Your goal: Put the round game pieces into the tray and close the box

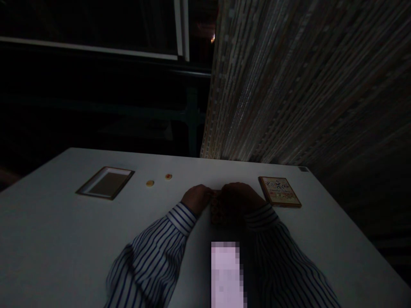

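Close together over the middle of the white table, both hands reach the far side of a tight group of small round game pieces [217, 210], like Chinese chess discs. My left hand [198, 197] is closed, its fingertips pinched at the group's back left corner. My right hand [241, 196] curls over the back and right of the same group and hides part of it. Deep shadow covers the pieces, so their markings are hard to make out. Two loose discs, one plain [150, 183] and one with a reddish mark [168, 176], lie left of my left hand.
A shallow open box [111, 183] lies at the left on the table [80, 239]. To the right is a flat printed box lid [280, 191]. A bright pixelated patch [226, 273] covers the near middle. Behind the table's right half hangs a string curtain [257, 85].
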A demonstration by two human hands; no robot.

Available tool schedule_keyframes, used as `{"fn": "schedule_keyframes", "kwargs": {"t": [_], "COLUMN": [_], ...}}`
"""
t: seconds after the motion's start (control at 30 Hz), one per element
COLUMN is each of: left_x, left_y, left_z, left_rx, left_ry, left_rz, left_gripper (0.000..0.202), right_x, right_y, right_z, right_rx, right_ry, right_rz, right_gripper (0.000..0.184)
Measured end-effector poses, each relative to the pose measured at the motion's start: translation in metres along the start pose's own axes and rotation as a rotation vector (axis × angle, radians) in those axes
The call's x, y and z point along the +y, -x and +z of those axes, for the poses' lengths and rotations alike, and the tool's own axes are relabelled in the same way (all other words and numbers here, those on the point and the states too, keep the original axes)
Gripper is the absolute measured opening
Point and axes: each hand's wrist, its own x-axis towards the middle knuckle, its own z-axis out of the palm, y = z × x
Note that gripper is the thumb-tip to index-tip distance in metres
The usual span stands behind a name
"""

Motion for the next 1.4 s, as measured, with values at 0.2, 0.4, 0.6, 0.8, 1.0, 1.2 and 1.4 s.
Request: {"fn": "schedule_keyframes", "kwargs": {"t": [0.2, 0.4, 0.6, 0.8, 1.0, 1.2, 1.4], "left_x": [-0.001, -0.001, -0.001, 0.001, -0.001, -0.002, -0.003], "left_y": [0.000, 0.000, 0.000, 0.000, -0.001, -0.001, -0.001], "left_z": [0.001, 0.001, 0.001, 0.000, 0.002, 0.003, 0.004], "left_rx": [0.017, 0.008, 0.003, -0.008, 0.001, 0.001, 0.013], "left_ry": [-0.013, -0.043, -0.030, -0.047, -0.121, -0.148, -0.132], "left_rz": [0.023, 0.035, 0.029, 0.018, 0.053, 0.046, 0.048], "left_gripper": [0.031, 0.032, 0.031, 0.031, 0.029, 0.029, 0.030], "right_x": [0.000, 0.002, 0.001, -0.003, -0.003, -0.004, -0.004], "right_y": [-0.001, -0.001, 0.003, 0.003, -0.001, -0.001, 0.001], "right_z": [0.002, 0.007, 0.001, -0.006, -0.003, -0.004, -0.007], "right_rx": [0.000, 0.028, 0.017, -0.035, -0.077, -0.100, -0.068], "right_ry": [-0.004, 0.004, 0.008, 0.014, 0.022, 0.006, 0.005], "right_rz": [0.003, -0.018, -0.028, -0.019, -0.001, 0.012, -0.012], "right_gripper": [0.023, 0.021, 0.021, 0.024, 0.026, 0.027, 0.029]}}
